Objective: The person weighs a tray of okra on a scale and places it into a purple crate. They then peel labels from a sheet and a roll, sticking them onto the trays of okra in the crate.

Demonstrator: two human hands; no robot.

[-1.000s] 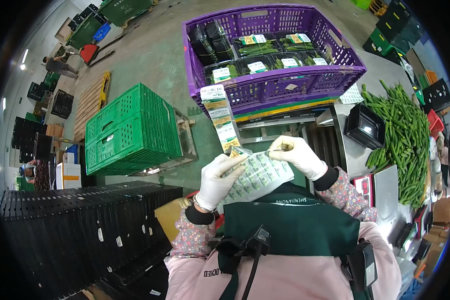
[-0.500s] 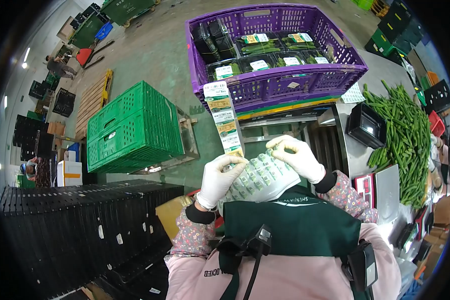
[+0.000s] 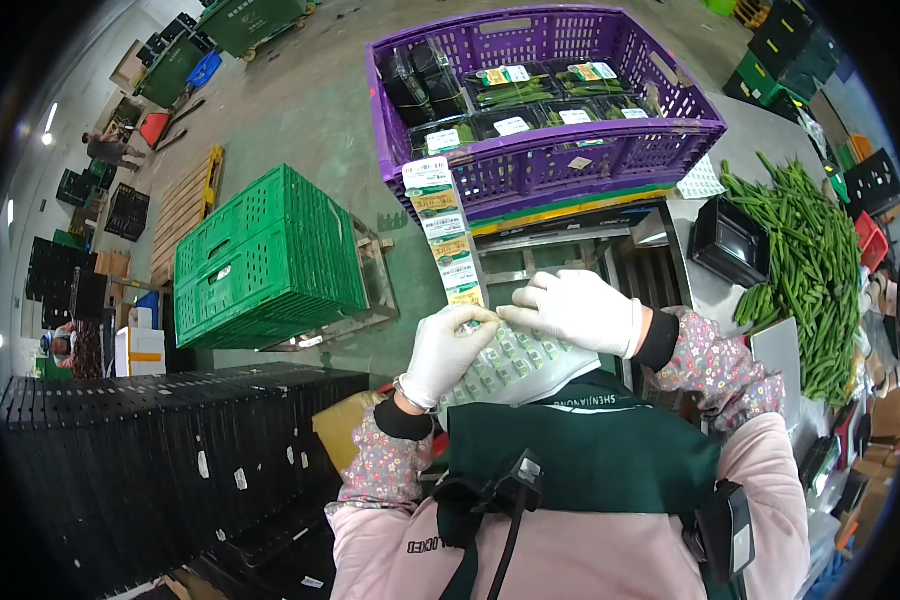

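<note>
My left hand (image 3: 448,352), in a white glove, is closed at the left edge of a sheet of small green-and-white stickers (image 3: 510,362). The sheet slants in front of my dark green apron (image 3: 580,440). My right hand (image 3: 578,314), gloved too, reaches across the sheet's upper edge. Its fingertips are pinched together against those of my left hand; whatever lies between them is too small to make out. Just above my fingers, a strip of printed labels (image 3: 448,237) runs up to the rim of a purple crate (image 3: 610,160).
Dark trays of packed green vegetables (image 3: 515,88) fill the purple crate. At right, loose long green pods (image 3: 805,270) lie beside a black tray (image 3: 732,240) on a metal table. Green crates (image 3: 260,265) and black crates (image 3: 160,470) are stacked at left.
My right hand has moved left from the sheet's upper right part to meet my left fingertips. My left hand has stayed almost in place at the sheet.
</note>
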